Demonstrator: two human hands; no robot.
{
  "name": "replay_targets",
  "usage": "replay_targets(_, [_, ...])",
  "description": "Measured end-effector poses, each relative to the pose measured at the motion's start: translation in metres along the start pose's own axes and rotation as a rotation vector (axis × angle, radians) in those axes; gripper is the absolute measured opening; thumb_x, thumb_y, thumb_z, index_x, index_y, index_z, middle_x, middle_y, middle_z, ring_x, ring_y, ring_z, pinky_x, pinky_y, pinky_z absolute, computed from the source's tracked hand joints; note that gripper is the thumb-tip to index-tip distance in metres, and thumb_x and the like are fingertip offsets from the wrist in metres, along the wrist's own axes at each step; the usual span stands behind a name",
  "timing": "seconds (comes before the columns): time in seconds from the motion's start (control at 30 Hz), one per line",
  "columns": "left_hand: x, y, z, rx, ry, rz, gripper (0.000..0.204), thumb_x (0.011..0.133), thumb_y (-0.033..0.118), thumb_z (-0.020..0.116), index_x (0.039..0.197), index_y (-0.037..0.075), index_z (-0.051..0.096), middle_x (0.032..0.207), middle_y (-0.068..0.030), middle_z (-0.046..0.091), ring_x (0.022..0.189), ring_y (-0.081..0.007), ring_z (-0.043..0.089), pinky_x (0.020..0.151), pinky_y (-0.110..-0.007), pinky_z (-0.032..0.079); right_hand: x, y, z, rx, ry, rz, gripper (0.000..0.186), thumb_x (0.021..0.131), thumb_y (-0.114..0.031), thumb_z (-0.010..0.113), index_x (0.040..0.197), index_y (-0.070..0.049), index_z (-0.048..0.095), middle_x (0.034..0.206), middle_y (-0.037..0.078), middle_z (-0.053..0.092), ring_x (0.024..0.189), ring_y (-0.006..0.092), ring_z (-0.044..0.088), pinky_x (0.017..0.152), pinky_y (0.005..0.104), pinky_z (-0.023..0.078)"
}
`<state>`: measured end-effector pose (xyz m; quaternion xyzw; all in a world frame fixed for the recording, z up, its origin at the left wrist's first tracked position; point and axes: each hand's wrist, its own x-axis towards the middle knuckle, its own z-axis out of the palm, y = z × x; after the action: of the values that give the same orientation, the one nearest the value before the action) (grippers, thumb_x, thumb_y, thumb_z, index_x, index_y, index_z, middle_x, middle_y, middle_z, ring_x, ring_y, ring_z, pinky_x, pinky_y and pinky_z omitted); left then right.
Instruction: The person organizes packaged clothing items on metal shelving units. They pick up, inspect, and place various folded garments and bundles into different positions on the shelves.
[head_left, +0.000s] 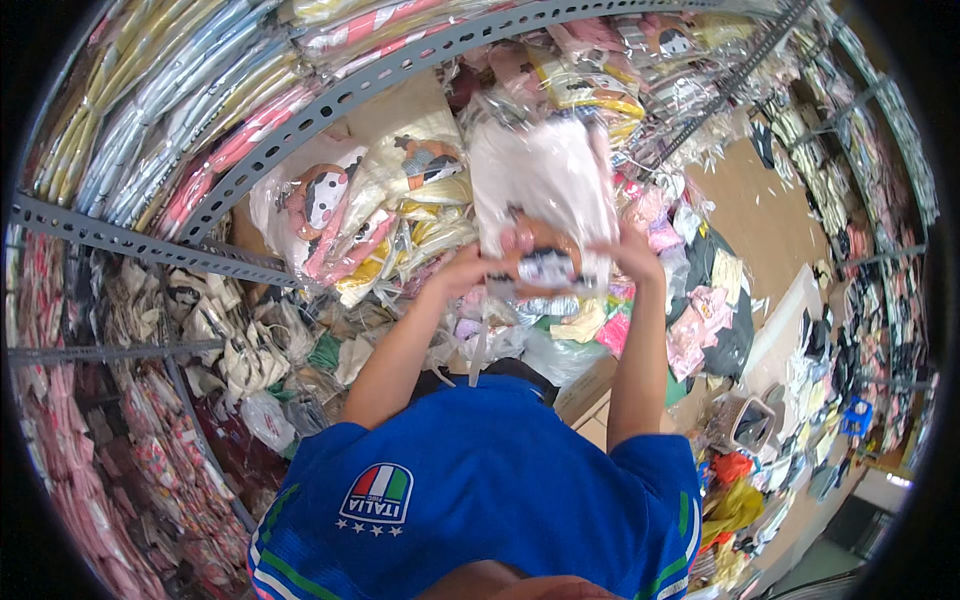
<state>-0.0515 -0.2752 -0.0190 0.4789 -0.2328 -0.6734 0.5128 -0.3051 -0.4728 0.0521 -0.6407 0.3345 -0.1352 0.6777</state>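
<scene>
In front of me is a folded pale pink garment (540, 175) in a clear plastic bag, with a cartoon print near its lower end. My left hand (462, 272) closes on the bag's lower left edge. At the opposite edge my right hand (634, 256) holds it too, its fingertips blurred. A narrow whitish strip (480, 345) hangs below the left hand. Just left of the package lie a bagged white garment (315, 200) and a bagged cream garment (420, 150), both with cartoon prints.
A perforated grey metal shelf beam (290, 130) crosses above, with stacked bagged clothes (180, 110) behind it. Other crowded racks (110, 355) stand at the left. To the right, loose garments (700, 325), a basket (748, 425) and a blue container (856, 416) lie around the brown floor (765, 230).
</scene>
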Motion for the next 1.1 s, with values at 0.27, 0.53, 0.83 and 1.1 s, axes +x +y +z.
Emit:
replay_targets(0.27, [0.000, -0.060, 0.072, 0.282, -0.132, -0.134, 0.058, 0.086, 0.030, 0.076, 0.134, 0.005, 0.055, 0.127, -0.0075, 0.063, 0.115, -0.0167, 0.059, 0.099, -0.031, 0.047, -0.097, 0.141, -0.005, 0.425, 0.160, 0.335, 0.063, 0.079, -0.012, 0.078, 0.134, 0.003, 0.052, 0.122, 0.014, 0.065, 0.108, 0.0254, 0.065, 0.095, 0.0395, 0.052])
replay_targets(0.53, [0.007, -0.045, 0.097, -0.257, -0.026, -0.340, 0.059, 0.098, 0.038, 0.059, 0.144, 0.005, 0.044, 0.136, -0.0105, 0.057, 0.120, -0.0188, 0.058, 0.102, -0.033, 0.048, -0.151, 0.181, 0.004, 0.808, 0.194, 0.246, 0.082, 0.068, -0.007, 0.084, 0.140, 0.000, 0.047, 0.133, 0.010, 0.060, 0.123, 0.0274, 0.057, 0.106, 0.0419, 0.044])
replay_targets(0.83, [0.048, -0.003, 0.081, -0.109, 0.548, -0.181, 0.085, 0.082, 0.058, 0.074, 0.141, 0.006, 0.043, 0.116, -0.0085, 0.058, 0.102, -0.0215, 0.059, 0.096, -0.038, 0.047, -0.131, 0.146, -0.043, 0.670, 0.275, 0.210, 0.081, 0.071, -0.010, 0.083, 0.141, 0.002, 0.044, 0.132, 0.012, 0.059, 0.120, 0.0259, 0.057, 0.105, 0.0403, 0.043])
replay_targets(1.1, [0.142, -0.031, -0.003, -0.614, 0.844, 0.092, 0.090, 0.072, 0.037, 0.088, 0.140, 0.009, 0.037, 0.134, -0.0161, 0.051, 0.108, -0.0308, 0.060, 0.083, -0.045, 0.060, -0.160, 0.143, -0.070, 0.603, 0.246, 0.190, 0.080, 0.072, -0.006, 0.081, 0.141, 0.002, 0.042, 0.131, 0.013, 0.059, 0.119, 0.0273, 0.058, 0.102, 0.0402, 0.046])
